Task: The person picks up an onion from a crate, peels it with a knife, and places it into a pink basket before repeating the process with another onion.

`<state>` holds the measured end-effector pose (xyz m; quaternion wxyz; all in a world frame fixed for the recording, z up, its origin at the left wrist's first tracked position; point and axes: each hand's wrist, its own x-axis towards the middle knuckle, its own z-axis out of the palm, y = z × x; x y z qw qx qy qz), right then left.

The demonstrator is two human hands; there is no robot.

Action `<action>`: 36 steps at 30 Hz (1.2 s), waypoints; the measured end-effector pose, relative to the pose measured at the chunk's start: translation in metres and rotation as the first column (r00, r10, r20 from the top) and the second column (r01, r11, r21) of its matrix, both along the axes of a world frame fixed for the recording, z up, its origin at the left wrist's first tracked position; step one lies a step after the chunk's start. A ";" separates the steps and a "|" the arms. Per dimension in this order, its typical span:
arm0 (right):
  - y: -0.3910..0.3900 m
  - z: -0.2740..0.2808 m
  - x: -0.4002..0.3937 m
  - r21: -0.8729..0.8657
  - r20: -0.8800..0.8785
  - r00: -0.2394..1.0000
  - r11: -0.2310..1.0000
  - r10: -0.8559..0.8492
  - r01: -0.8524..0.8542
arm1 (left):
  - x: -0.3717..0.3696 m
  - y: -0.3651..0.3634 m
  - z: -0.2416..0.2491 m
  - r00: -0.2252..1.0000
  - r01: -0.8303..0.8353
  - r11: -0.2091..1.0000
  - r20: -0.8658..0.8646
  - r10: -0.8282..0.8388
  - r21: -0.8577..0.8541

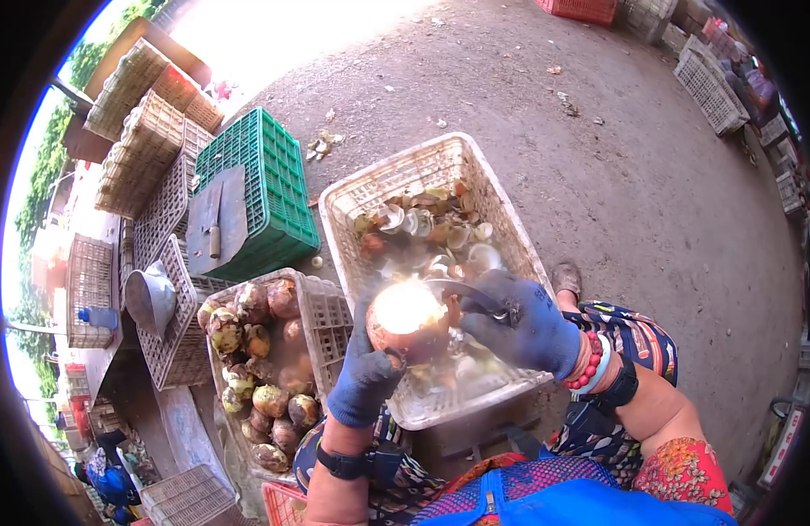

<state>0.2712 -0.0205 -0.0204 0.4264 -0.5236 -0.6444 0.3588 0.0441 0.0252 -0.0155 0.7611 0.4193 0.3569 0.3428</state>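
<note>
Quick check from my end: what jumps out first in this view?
Dead centre, a sunlit round fruit is gripped by the blue-gloved left hand, while the gloved right hand holds a curved blade against it. Beneath them sits a white crate of peelings; left of it, a crate of unpeeled fruits.

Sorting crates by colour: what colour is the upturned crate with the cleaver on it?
Green crate, clearest in the head view.

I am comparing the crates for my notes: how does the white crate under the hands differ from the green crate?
The white crate stands open side up and holds peels; the green crate lies upside down with a cleaver on it. The white crate looks larger. Both are latticed plastic.
</note>
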 end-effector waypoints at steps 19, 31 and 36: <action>-0.007 -0.009 -0.013 0.334 0.584 0.808 0.930 -0.077 -0.152 | -0.008 -0.006 -0.003 0.983 0.176 0.983 -0.042 -0.179 -0.058; -0.003 -0.025 -0.016 0.410 0.520 0.849 0.899 -0.090 -0.156 | -0.015 -0.021 0.011 0.969 0.238 0.942 0.118 -0.215 -0.236; 0.001 -0.036 -0.019 0.420 0.520 0.850 0.893 -0.091 -0.161 | -0.015 -0.025 0.020 0.977 0.210 0.937 0.082 -0.195 -0.278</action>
